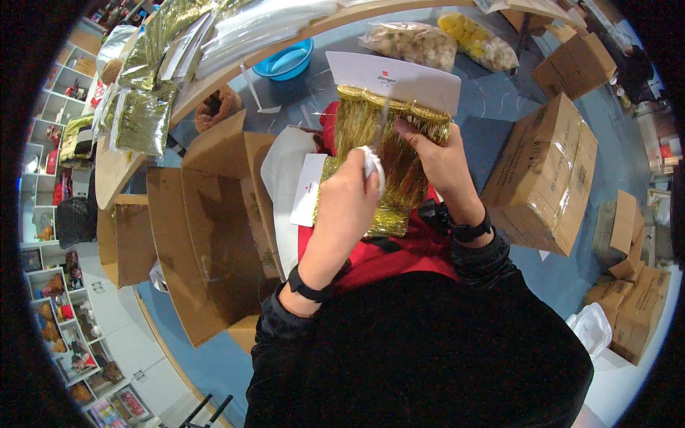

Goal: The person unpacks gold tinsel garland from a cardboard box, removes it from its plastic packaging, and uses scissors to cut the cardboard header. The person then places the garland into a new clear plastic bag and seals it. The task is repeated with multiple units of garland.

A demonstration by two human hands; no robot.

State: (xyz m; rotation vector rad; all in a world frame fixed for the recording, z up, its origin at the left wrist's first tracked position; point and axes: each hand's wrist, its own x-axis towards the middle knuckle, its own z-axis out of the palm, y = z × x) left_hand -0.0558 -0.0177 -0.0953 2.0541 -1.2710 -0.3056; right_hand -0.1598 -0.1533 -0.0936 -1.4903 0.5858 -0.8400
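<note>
My right hand (436, 155) holds a bundle of gold tinsel fringe (353, 117) by its right side, the thumb over the front. A white printed header card (428, 88) runs along the fringe's top. My left hand (350, 198) is closed around the white handle (373, 170) of a tool with a thin blade-like part, blurred, that points up across the fringe. Beneath my hands, on my lap over red cloth (385, 265), lies more gold fringe (388, 222) with a second white card (307, 192) at its left.
An open cardboard box (214, 241) stands at the left, a taped carton (540, 176) at the right. A wooden table (123, 166) holds packed gold fringe (143, 120) and clear plastic sleeves (257, 32). Beyond, a blue basin (286, 61) and filled plastic bags (415, 43) rest on the floor.
</note>
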